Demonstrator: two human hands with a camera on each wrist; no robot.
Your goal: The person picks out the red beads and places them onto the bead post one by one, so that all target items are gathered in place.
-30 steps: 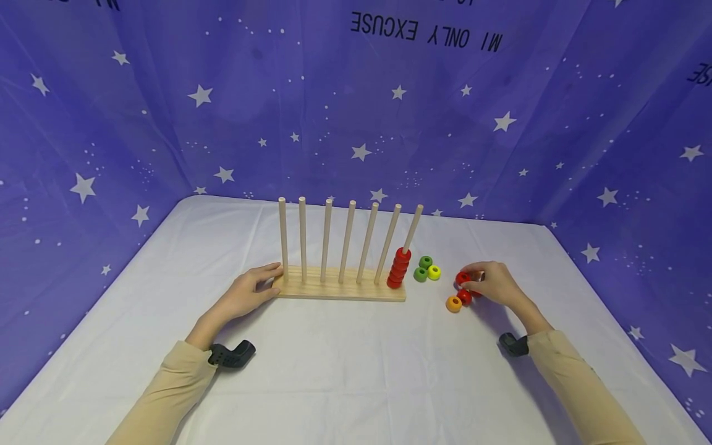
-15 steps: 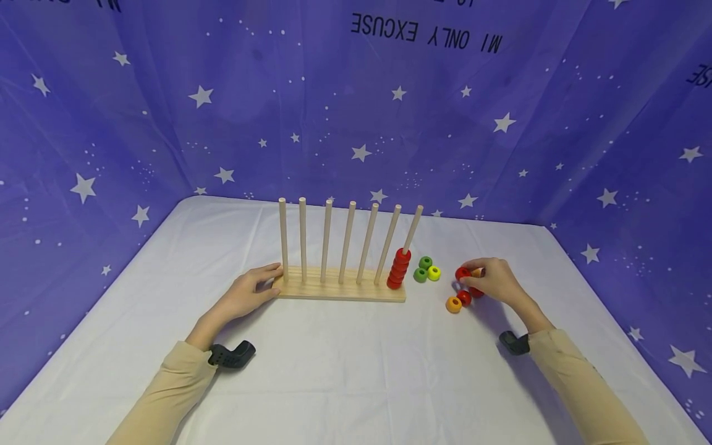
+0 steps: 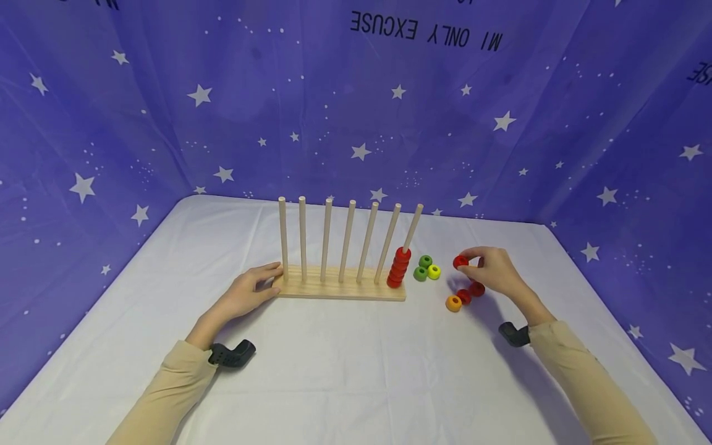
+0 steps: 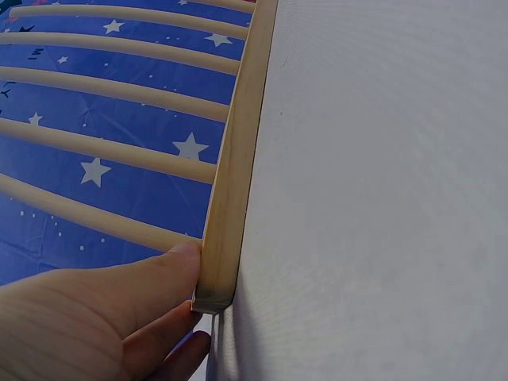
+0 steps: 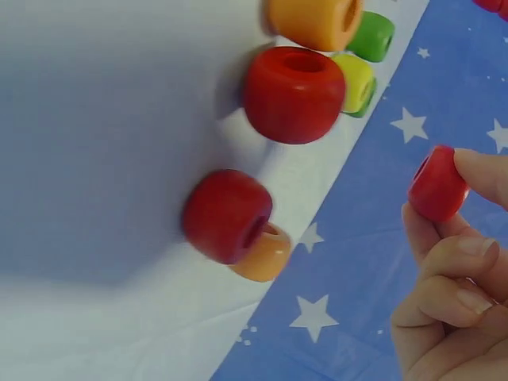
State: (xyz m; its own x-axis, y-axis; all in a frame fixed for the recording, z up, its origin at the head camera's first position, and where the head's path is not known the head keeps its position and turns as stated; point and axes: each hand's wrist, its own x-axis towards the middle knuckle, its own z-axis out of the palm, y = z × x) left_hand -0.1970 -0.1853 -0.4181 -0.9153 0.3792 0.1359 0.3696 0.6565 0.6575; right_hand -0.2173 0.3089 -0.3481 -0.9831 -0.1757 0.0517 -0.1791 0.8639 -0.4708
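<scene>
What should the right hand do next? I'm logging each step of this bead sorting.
Probably carry the red bead to the rightmost peg, which already holds a red stack; the right hand pinches it aloft while the left hand touches the base.

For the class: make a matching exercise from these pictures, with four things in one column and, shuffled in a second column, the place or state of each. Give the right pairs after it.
Things
1. red bead
2. orange bead
3. stack of red beads
4. wooden base

Places or states
A. threaded on the rightmost peg
B. pinched in the right hand, lifted off the table
C. touched at its left end by the left hand
D. lying on the white table beside loose red beads

Pairs: 1-B, 2-D, 3-A, 4-C
</scene>
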